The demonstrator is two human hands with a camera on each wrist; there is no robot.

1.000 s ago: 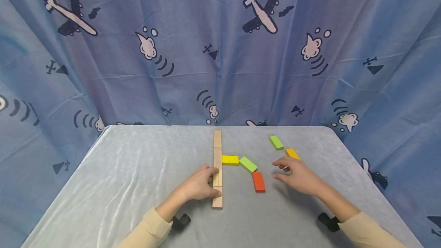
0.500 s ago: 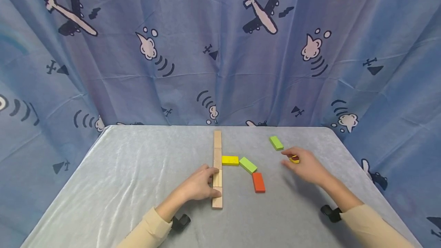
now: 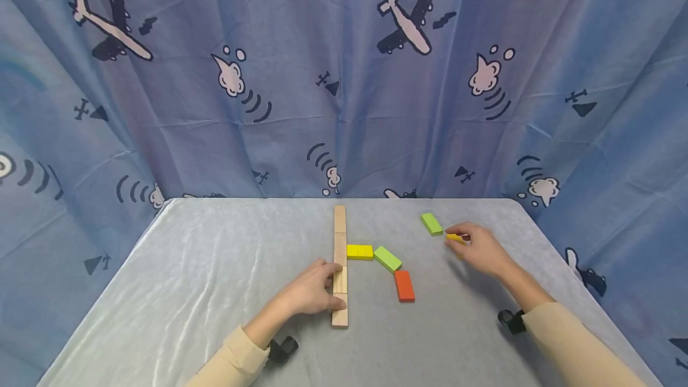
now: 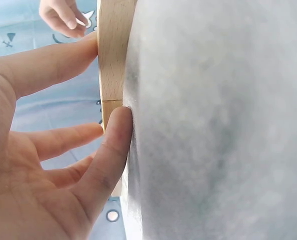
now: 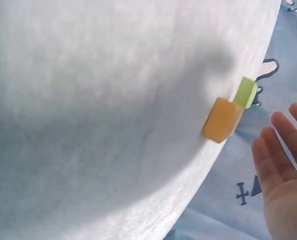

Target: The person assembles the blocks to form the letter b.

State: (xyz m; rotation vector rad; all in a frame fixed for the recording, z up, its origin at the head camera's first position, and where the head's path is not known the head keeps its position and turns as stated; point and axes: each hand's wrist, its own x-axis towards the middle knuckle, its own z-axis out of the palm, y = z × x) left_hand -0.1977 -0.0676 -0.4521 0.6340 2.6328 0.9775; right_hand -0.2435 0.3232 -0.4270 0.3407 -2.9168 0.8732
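A straight row of plain wooden blocks (image 3: 340, 220) lies lengthwise down the middle of the table. My left hand (image 3: 314, 287) rests against its near part, thumb and fingertips touching the left side, fingers fairly straight. My right hand (image 3: 481, 249) hovers over an orange-yellow block (image 3: 455, 237) at the right. In the right wrist view, extended fingers (image 5: 283, 135) stand apart from that orange block (image 5: 219, 122). Just beyond it lies a light green block (image 3: 432, 224). Right of the row, a yellow block (image 3: 359, 252), another green block (image 3: 387, 259) and a red block (image 3: 405, 286) form a bent chain.
A pale grey cloth covers the table (image 3: 215, 267). Behind it hangs a blue curtain (image 3: 290, 106) with airplane prints. Black wrist cameras (image 3: 283, 349) sit under both forearms.
My right hand has moved away from beside the red block, up and to the right, to the orange-yellow block. My left hand stays against the wooden row.
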